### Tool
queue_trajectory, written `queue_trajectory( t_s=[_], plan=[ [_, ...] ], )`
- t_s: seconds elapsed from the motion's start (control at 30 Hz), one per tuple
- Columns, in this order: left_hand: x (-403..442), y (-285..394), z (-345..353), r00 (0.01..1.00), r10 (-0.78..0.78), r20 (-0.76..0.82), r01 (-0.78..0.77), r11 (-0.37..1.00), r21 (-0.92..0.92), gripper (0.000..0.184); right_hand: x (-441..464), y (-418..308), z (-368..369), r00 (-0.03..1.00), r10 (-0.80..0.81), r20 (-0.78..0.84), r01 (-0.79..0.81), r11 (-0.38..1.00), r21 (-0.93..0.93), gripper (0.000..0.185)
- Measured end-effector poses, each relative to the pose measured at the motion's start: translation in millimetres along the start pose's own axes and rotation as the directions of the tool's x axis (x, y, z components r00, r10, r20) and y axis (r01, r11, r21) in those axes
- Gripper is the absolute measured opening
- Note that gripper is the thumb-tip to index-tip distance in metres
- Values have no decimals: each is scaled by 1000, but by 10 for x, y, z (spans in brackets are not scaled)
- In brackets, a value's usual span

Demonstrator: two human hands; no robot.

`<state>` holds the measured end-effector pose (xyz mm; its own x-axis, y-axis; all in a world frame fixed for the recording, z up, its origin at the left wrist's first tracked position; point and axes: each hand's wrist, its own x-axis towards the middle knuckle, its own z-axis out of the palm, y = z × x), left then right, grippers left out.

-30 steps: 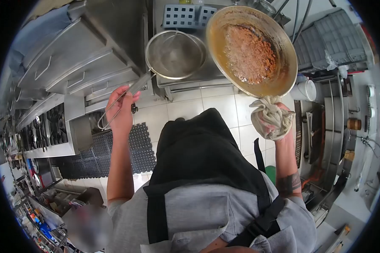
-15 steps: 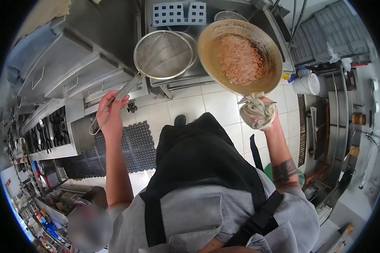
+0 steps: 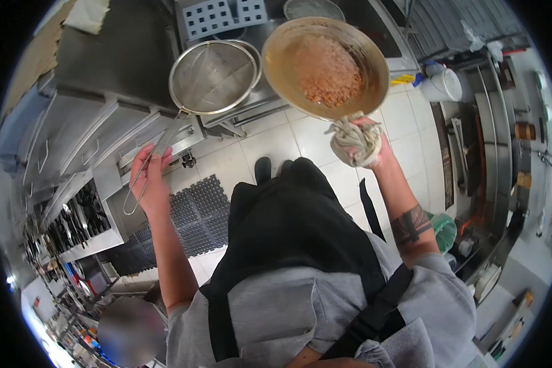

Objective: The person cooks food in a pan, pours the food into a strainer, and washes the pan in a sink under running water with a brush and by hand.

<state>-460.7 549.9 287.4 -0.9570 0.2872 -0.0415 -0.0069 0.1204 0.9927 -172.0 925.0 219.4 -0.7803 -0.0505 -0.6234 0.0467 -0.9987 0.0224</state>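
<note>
Strainer (image 3: 210, 78) shifted left in view, handle (image 3: 170, 133) slanting lower-left, in left hand (image 3: 149, 175)

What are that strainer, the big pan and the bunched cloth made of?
Strainer: probably stainless steel; its rim gleams silvery and its bowl is fine, see-through mesh.
Pan: apparently metal, with a thin pale rim and dull, brown-stained inner wall; which metal, I can't tell.
Cloth: woven fabric, perhaps cotton, as it is matt, off-white and bunched into soft folds.
</note>
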Motion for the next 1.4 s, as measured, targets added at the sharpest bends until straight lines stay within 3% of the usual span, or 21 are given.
queue_trajectory(
  t_s=[0.47,0.53,0.63,0.87,0.97,1.17,1.23,1.37,1.4],
  plan=[
    [134,-26,-16,1000,2,28,-2,1000,-1,27,-10,38,168,968,-145,-206,123,986,-115,21],
    [151,-41,-17,1000,4,30,-3,1000,-13,27,-60,52,264,945,-197,-261,148,969,-198,22],
    [188,-28,-13,999,-22,38,22,1000,-5,27,-49,37,233,937,-202,-283,162,974,-159,26],
    [239,7,36,999,-21,35,22,1000,-17,28,-22,-1,128,957,-190,-220,142,966,-218,28],
    [253,-26,16,999,-15,35,15,1000,-17,28,-39,46,249,950,-143,-276,101,982,-159,27],
    [247,-27,25,1000,-5,16,5,1000,3,28,-5,30,197,993,-18,-119,6,995,-96,34],
    [230,5,41,999,2,32,-2,1000,5,28,24,81,225,981,-83,-174,73,995,-62,32],
    [221,29,31,999,-18,49,16,999,32,32,26,120,261,967,-70,-246,56,997,-62,30],
    [216,31,51,999,-5,34,4,1000,27,30,42,97,171,988,1,-155,-5,1000,-28,31]
  ],
)
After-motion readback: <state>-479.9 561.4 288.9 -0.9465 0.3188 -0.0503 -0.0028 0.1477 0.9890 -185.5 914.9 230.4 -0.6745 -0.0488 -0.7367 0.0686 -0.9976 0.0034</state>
